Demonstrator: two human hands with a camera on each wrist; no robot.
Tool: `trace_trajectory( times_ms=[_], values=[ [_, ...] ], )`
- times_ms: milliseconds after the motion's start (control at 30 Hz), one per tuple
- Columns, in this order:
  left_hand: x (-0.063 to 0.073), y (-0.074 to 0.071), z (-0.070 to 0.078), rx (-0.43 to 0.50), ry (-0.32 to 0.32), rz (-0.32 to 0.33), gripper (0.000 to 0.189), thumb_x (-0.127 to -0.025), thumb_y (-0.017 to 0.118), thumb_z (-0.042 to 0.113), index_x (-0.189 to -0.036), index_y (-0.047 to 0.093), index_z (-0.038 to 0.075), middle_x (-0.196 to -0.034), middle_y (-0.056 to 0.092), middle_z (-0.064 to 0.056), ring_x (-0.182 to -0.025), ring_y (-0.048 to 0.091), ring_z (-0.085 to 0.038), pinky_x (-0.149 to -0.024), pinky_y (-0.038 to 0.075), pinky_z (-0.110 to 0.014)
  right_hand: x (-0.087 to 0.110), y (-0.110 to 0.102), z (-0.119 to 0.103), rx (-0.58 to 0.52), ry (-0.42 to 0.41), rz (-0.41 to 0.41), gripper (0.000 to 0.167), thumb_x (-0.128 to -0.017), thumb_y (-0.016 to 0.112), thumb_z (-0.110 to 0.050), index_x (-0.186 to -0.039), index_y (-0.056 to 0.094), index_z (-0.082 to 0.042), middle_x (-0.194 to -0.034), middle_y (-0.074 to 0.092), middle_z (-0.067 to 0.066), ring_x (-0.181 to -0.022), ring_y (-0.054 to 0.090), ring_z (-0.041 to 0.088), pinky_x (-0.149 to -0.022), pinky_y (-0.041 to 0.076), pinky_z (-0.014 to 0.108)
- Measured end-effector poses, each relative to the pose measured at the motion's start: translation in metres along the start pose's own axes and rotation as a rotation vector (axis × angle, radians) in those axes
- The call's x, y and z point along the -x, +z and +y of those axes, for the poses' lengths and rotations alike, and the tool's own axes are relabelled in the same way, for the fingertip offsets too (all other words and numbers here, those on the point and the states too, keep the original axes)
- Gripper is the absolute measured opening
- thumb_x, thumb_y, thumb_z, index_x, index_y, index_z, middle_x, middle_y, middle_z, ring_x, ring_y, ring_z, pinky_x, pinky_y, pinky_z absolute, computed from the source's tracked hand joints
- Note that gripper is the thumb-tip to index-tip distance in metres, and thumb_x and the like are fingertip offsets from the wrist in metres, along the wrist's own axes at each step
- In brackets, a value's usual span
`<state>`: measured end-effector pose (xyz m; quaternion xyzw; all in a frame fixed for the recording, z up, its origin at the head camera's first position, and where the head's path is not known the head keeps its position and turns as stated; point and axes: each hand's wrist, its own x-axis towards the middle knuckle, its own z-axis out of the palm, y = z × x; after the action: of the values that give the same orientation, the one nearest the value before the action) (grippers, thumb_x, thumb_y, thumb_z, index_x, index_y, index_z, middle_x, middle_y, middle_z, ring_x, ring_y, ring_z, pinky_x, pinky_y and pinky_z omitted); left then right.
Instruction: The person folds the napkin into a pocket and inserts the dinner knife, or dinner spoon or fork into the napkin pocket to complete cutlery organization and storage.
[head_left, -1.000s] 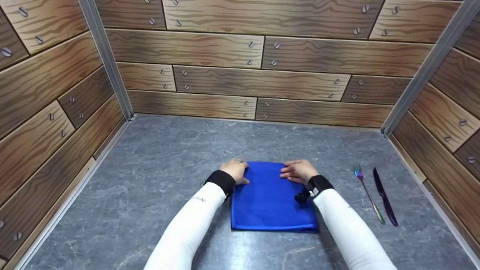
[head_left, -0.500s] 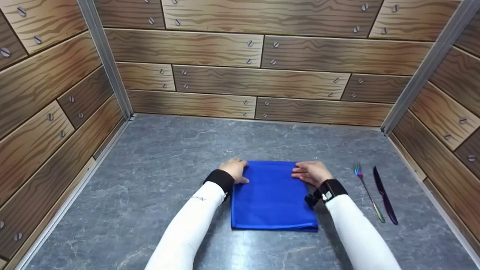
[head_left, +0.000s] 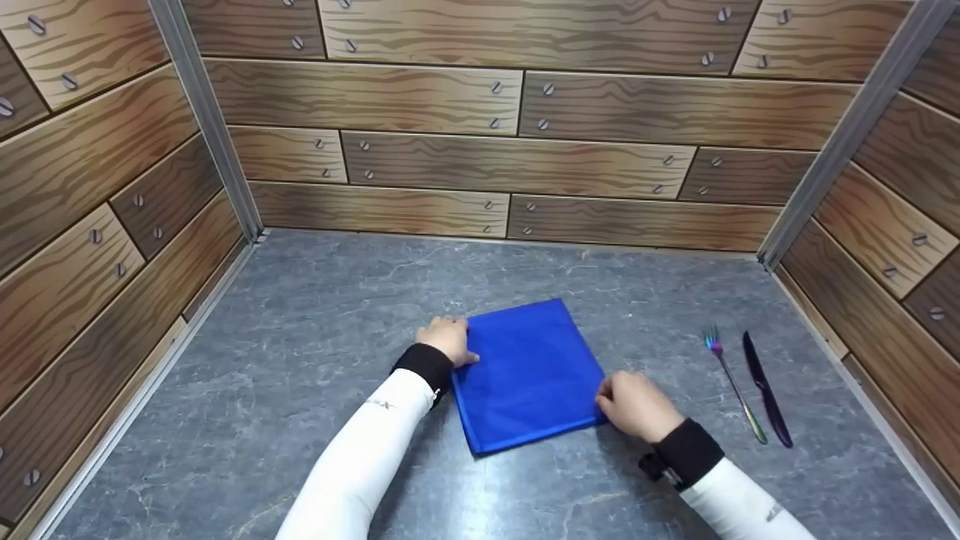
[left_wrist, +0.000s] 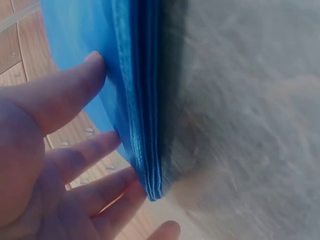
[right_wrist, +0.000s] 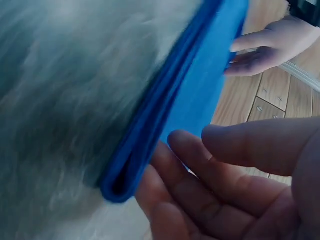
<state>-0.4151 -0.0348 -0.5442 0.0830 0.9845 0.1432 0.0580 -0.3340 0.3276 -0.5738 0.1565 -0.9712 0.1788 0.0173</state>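
A folded blue cloth (head_left: 525, 375) lies turned at an angle on the grey tabletop. Its stacked layers show along the cloth edge (left_wrist: 142, 125) in the left wrist view, and a rounded fold (right_wrist: 120, 185) faces the right wrist camera. My left hand (head_left: 448, 341) rests at the upper left corner, thumb on top of the cloth and fingers spread along its edge. At the lower right corner, my right hand (head_left: 637, 405) touches the cloth's side with loosely bent fingers. The right thumb (right_wrist: 250, 147) stays off the cloth, beside the index fingertip.
To the right lie a rainbow-coloured fork (head_left: 731, 382) and a dark purple knife (head_left: 766, 390), side by side on the tabletop (head_left: 337, 300). Wood-patterned walls (head_left: 420, 157) enclose the table at the back, left and right, with metal strips at the corners.
My right hand has moved from the cloth's far right side down to its near right corner. The cloth has turned counterclockwise. My left hand has shifted slightly left with it.
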Motion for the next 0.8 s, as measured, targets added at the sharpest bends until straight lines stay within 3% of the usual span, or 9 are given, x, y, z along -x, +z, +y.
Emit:
trace_trajectory(
  times_ms=[167, 300, 400, 600, 800],
  values=[
    [0.010, 0.006, -0.004, -0.034, 0.008, 0.071, 0.071, -0.101, 0.091, 0.048, -0.155, 0.072, 0.007, -0.161, 0.070, -0.024, -0.152, 0.064, -0.043, -0.126, 0.053, -0.063, -0.012, 0.007, 0.016, 0.090, -0.025, 0.059, 0.016, -0.103, 0.077, -0.014, -0.090, 0.086, -0.010, -0.087, 0.083, 0.009, -0.083, 0.080, 0.031, -0.080, 0.069, 0.054],
    [0.019, 0.016, -0.009, -0.036, 0.052, 0.150, 0.058, -0.103, 0.089, 0.042, -0.143, 0.077, 0.001, -0.153, 0.070, -0.029, -0.142, 0.070, -0.045, -0.118, 0.058, -0.062, -0.029, 0.004, 0.026, 0.143, 0.009, 0.085, 0.019, -0.103, 0.071, -0.011, -0.087, 0.081, -0.005, -0.087, 0.082, 0.020, -0.082, 0.081, 0.044, -0.079, 0.069, 0.060],
    [0.027, 0.022, -0.011, -0.052, 0.090, 0.180, 0.049, -0.107, 0.085, 0.037, -0.137, 0.077, -0.001, -0.151, 0.070, -0.028, -0.134, 0.075, -0.044, -0.113, 0.061, -0.060, -0.043, -0.001, 0.032, 0.169, 0.044, 0.061, 0.021, -0.101, 0.065, -0.007, -0.086, 0.078, -0.001, -0.090, 0.081, 0.029, -0.085, 0.081, 0.051, -0.080, 0.068, 0.064],
    [0.045, 0.028, -0.009, -0.164, 0.148, 0.183, 0.032, -0.112, 0.077, 0.034, -0.123, 0.084, 0.005, -0.136, 0.079, -0.019, -0.120, 0.081, -0.038, -0.103, 0.063, -0.054, -0.073, -0.007, 0.043, 0.180, 0.120, -0.019, 0.020, -0.095, 0.060, -0.001, -0.092, 0.079, 0.004, -0.104, 0.082, 0.037, -0.098, 0.082, 0.056, -0.088, 0.069, 0.067],
    [0.066, 0.032, -0.001, -0.253, 0.220, 0.137, 0.030, -0.111, 0.076, 0.040, -0.117, 0.087, 0.012, -0.137, 0.083, -0.012, -0.120, 0.080, -0.035, -0.104, 0.061, -0.049, -0.098, -0.009, 0.047, 0.213, 0.094, -0.052, 0.022, -0.092, 0.062, -0.001, -0.099, 0.080, 0.008, -0.109, 0.082, 0.037, -0.104, 0.082, 0.055, -0.093, 0.069, 0.066]
  ],
)
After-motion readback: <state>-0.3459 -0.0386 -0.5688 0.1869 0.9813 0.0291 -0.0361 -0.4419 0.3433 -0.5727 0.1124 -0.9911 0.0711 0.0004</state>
